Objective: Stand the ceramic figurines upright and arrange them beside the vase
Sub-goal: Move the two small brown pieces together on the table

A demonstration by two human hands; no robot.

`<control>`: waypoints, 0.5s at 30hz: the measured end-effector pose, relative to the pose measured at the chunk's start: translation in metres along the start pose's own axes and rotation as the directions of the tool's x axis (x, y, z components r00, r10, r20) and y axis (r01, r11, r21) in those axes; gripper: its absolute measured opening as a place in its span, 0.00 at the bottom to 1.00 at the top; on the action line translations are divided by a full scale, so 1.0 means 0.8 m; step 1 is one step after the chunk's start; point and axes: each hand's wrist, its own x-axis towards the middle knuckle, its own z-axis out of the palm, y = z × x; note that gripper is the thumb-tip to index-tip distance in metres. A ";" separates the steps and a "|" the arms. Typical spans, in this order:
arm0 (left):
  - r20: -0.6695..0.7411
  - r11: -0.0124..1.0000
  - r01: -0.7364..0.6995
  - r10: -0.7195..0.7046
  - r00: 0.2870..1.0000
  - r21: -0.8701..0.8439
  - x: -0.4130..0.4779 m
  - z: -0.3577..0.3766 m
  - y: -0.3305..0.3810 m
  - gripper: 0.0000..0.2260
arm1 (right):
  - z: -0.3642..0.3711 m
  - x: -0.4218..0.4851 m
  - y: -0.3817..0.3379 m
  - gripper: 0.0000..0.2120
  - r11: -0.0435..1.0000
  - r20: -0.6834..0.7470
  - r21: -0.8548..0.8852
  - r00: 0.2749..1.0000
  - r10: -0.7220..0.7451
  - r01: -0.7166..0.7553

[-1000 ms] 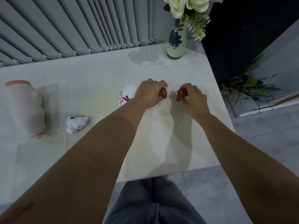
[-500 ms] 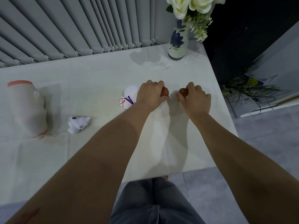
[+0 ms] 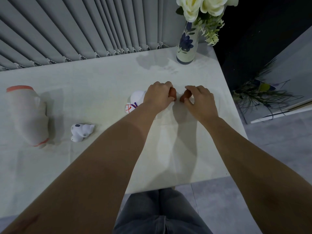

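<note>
Figurines first: two small brown ones sit near the middle of the table (image 3: 211,149), one under each of my hands and just apart from each other. My left hand (image 3: 158,97) is curled over the left brown figurine (image 3: 173,94), fingers wrapped round it, and my right hand (image 3: 200,100) pinches the right brown figurine (image 3: 185,96) between thumb and fingertips; so little of either shows that I cannot tell whether they are upright yet. Just behind my left wrist lies a white figurine with red and blue markings (image 3: 134,103), on its side as far as I can judge. Further left a small white figurine (image 3: 81,130) lies tipped over, and beyond it a large pale figurine with orange trim (image 3: 28,115) is down on its side too. The vase (image 3: 186,46) with white flowers stands at the far right corner, well apart from everything. What worries me: my left forearm passes close over the marked white piece, so drawing back carelessly could knock it; carrying two smooth ceramic pieces at once risks them clinking together or one slipping out; and crowding the vase near the table's edge could topple it. By my count: five figurines, one vase, two hands.
</note>
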 end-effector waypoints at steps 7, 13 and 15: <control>0.001 0.999 -0.025 0.025 1.000 0.022 -0.001 0.011 -0.007 0.17 | -0.001 -0.002 -0.005 0.18 0.998 0.025 0.055 0.999 -0.020 0.019; -0.016 0.999 -0.030 0.031 0.999 0.041 0.000 0.017 -0.005 0.17 | -0.004 -0.002 -0.005 0.17 0.996 0.029 0.077 0.998 -0.057 0.055; -0.019 0.998 -0.040 0.041 0.999 0.050 -0.002 0.018 -0.003 0.16 | -0.004 -0.002 -0.004 0.17 0.995 0.025 0.073 0.998 -0.063 0.061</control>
